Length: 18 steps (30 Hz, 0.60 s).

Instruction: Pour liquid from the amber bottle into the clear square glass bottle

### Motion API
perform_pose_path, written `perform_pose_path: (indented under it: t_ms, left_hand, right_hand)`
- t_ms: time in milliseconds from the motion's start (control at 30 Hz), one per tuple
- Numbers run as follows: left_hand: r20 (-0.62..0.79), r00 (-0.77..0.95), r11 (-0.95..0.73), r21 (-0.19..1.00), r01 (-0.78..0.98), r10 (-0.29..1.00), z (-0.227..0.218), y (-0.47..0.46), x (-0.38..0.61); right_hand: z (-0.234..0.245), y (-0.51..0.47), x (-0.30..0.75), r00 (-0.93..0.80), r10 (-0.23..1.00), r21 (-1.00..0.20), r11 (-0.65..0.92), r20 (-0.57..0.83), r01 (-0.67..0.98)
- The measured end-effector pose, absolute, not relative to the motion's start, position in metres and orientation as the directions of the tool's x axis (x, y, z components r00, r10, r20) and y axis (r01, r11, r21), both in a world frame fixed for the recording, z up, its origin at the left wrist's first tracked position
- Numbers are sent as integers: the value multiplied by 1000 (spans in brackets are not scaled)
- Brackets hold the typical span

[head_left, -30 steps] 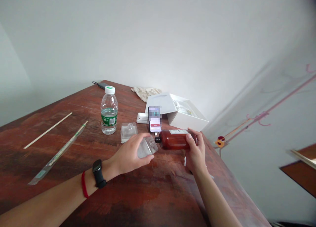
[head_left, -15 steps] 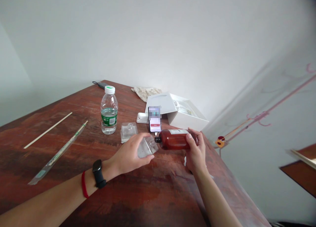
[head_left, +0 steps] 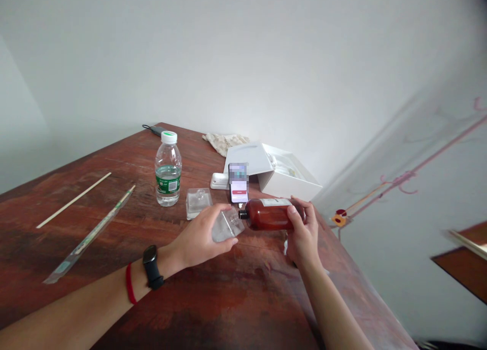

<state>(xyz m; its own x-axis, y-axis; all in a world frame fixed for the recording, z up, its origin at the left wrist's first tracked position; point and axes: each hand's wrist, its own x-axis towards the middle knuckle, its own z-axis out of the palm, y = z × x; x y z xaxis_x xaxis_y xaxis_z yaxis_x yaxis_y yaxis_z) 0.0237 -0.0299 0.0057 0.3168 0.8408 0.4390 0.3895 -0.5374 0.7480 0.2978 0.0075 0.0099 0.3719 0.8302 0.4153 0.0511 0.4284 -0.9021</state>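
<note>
My left hand [head_left: 203, 238] is closed around a small clear glass bottle [head_left: 227, 225], tilted with its neck to the upper right. My right hand [head_left: 303, 228] grips a reddish-brown bottle [head_left: 268, 214] with a pale label, held nearly level. Its black neck [head_left: 242, 214] points left and meets the mouth of the glass bottle; whether liquid passes between them cannot be made out. Just beyond my left hand sits a clear, square-sided container [head_left: 198, 204] on the table.
A water bottle [head_left: 168, 172] with a green label stands left of centre. A chopstick [head_left: 74, 200] and a wrapped pair [head_left: 91, 236] lie farther left. Behind my hands are a lit phone [head_left: 239, 185], a white case [head_left: 218, 181], an open white box [head_left: 291, 184] and a cloth [head_left: 224, 143].
Hardly anything differs. Both hands hold the two bottles mouth to mouth in almost the same place, and the view has shifted very slightly.
</note>
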Motion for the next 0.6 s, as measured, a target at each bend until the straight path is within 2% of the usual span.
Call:
perform_pose_path:
  t_ms: [600]
  left_hand:
    - [449,305,-539,755,373,840,8,-32,24]
  right_hand:
    - [5,10,302,373,788,-868,479,490,128]
